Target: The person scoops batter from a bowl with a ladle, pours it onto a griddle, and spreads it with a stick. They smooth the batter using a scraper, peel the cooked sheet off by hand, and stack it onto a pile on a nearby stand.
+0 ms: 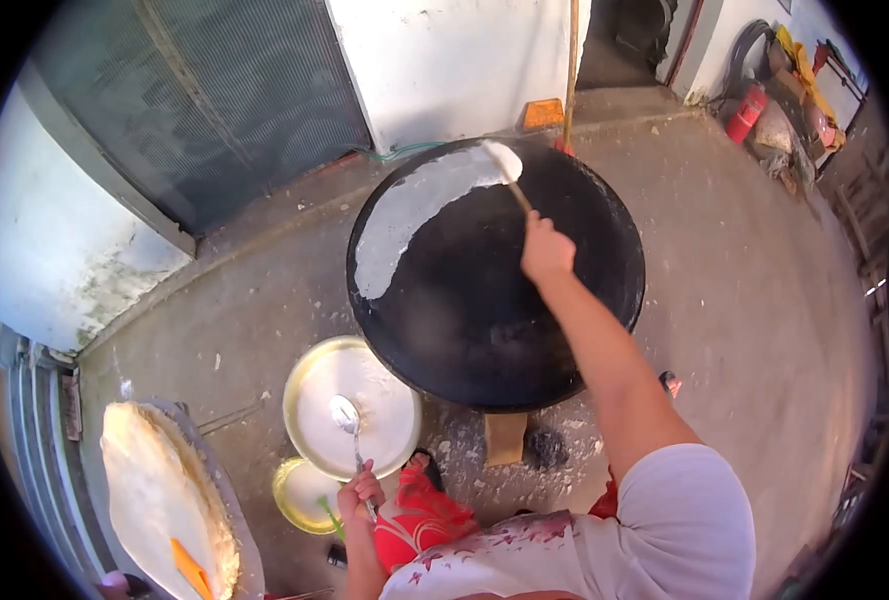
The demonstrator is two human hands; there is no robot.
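holding spreader [502, 160] in right hand [546, 250], ladle [345, 414] in left hand [361, 493]

1. One big black griddle [484, 310], just the one.
2. Two round pans of white batter: large pan [290, 400], small pan [280, 498].
3. Two tools: one ladle [352, 435], one spreader [512, 178].
4. One tray [226, 500] stacked with flatbreads [154, 490]. Can't count those tbh.
5. One red canister [746, 112].
6. Two hands: left hand [361, 492], right hand [546, 250].
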